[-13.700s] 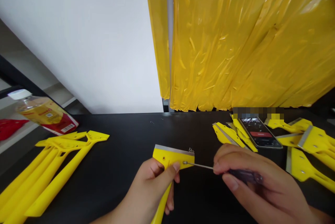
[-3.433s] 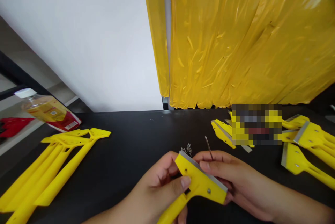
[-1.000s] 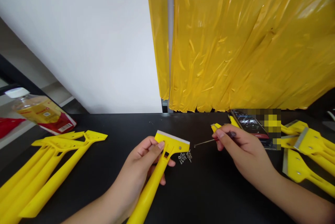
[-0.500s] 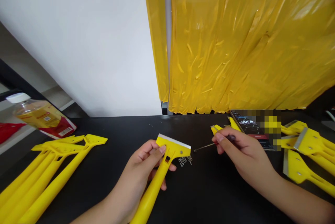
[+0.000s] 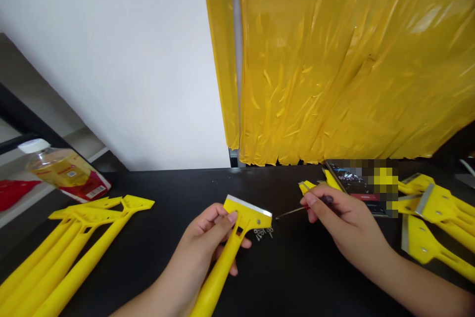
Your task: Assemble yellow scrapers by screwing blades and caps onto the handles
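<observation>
A mosaic blur covered most of the phone at the right of the surface, so its screen could not be read. The right hand mostly hid the handle of the screwdriver, leaving the thin shaft showing. The small screws below centre were too tiny to count. The left hand covered part of the yellow scraper, whose handle ran off the bottom edge. The edges of the frame also cut off the stacked scrapers at lower left, the scrapers at far right and the red object at far left. The label on the plastic bottle at left was too blurred to read.
</observation>
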Demonstrator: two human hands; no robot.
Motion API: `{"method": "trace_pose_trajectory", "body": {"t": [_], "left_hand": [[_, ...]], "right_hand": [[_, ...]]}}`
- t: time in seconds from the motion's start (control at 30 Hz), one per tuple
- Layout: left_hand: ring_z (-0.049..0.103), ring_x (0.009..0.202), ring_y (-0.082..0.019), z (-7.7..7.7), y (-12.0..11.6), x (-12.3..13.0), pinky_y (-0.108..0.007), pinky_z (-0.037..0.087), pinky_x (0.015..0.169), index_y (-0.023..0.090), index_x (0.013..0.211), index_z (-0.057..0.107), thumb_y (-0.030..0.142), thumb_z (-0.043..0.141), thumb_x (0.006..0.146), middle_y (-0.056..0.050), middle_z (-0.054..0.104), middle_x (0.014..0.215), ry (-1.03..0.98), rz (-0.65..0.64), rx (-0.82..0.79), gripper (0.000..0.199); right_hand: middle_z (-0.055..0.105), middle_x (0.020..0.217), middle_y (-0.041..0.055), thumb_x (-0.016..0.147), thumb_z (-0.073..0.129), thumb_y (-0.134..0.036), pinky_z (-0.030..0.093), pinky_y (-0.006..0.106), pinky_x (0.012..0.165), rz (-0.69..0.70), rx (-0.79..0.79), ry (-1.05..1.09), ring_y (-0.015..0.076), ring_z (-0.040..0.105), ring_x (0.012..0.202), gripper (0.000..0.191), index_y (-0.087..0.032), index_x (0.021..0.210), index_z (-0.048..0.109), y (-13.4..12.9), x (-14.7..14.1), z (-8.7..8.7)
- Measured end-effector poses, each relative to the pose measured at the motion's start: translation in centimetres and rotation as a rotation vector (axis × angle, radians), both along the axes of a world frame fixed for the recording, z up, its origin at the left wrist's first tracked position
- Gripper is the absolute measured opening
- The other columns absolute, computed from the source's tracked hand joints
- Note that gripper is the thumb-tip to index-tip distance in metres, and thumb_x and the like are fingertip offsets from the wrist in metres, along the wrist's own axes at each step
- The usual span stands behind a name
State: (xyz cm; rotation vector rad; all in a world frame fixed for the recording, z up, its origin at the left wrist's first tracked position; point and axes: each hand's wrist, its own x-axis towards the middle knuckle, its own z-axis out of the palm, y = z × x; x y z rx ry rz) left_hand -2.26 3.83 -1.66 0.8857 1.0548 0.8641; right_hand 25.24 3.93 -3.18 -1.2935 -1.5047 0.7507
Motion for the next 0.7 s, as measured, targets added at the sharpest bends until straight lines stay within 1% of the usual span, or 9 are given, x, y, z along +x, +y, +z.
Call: {"method": "trace_pose_trajectory", "body": {"t": [0.13,0.2,0.3,0.4,0.57,0.7], "left_hand": [[0.073,0.070,-0.021,0.1,0.0,0.1,-0.023,0.057,0.047,0.022,0.087,0.062,0.045,0.075,0.091,-0.006,0.077,0.076,-0.020,0.010,0.006,0.026],[0.073,0.072,-0.021,0.1,0.0,0.1,-0.023,0.058,0.048,0.022,0.088,0.063,0.044,0.075,0.092,-0.006,0.077,0.077,-0.017,0.007,0.007,0.025],[0.073,0.072,-0.021,0.2,-0.1,0.1,-0.024,0.058,0.048,0.021,0.087,0.062,0.043,0.074,0.093,-0.006,0.076,0.075,0.002,0.000,-0.004,0.026],[0.074,0.073,-0.021,0.4,-0.5,0.3,-0.024,0.060,0.049,0.021,0.087,0.063,0.042,0.073,0.093,-0.005,0.075,0.076,-0.005,-0.009,-0.018,0.024],[0.075,0.068,-0.021,0.3,-1.6,0.9,-0.023,0.059,0.043,0.019,0.090,0.065,0.039,0.073,0.094,-0.008,0.078,0.086,-0.099,-0.092,-0.153,0.021],[0.075,0.067,-0.022,0.4,-2.2,1.2,-0.022,0.057,0.040,0.019,0.095,0.070,0.044,0.076,0.090,-0.010,0.078,0.086,-0.151,-0.160,-0.249,0.025]], "right_hand": [[0.060,0.069,0.0002,0.102,0.063,-0.046,0.044,0.034,0.068,-0.032,0.042,0.139,0.0192,0.056,0.069,0.028,-0.026,0.084,0.070,-0.4,-0.1,0.2],[0.062,0.071,0.0007,0.101,0.066,-0.044,0.044,0.033,0.064,-0.026,0.052,0.232,0.0180,0.055,0.066,0.025,-0.026,0.084,0.071,-0.9,-0.1,0.4],[0.063,0.074,0.0010,0.100,0.068,-0.040,0.045,0.031,0.061,0.019,0.046,0.374,0.0163,0.054,0.064,0.022,-0.026,0.084,0.074,-1.7,-0.2,0.6],[0.062,0.074,0.0008,0.101,0.067,-0.037,0.047,0.029,0.061,0.084,0.009,0.477,0.0162,0.055,0.065,0.021,-0.027,0.084,0.074,-2.3,-0.5,0.9],[0.064,0.080,0.0025,0.100,0.066,-0.040,0.048,0.030,0.061,0.143,-0.070,0.577,0.0172,0.058,0.066,0.021,-0.026,0.088,0.076,-2.8,-1.2,1.8],[0.063,0.078,0.0025,0.098,0.066,-0.041,0.048,0.031,0.063,0.164,-0.118,0.595,0.0181,0.059,0.067,0.021,-0.025,0.088,0.076,-2.8,-1.4,2.0]]}}
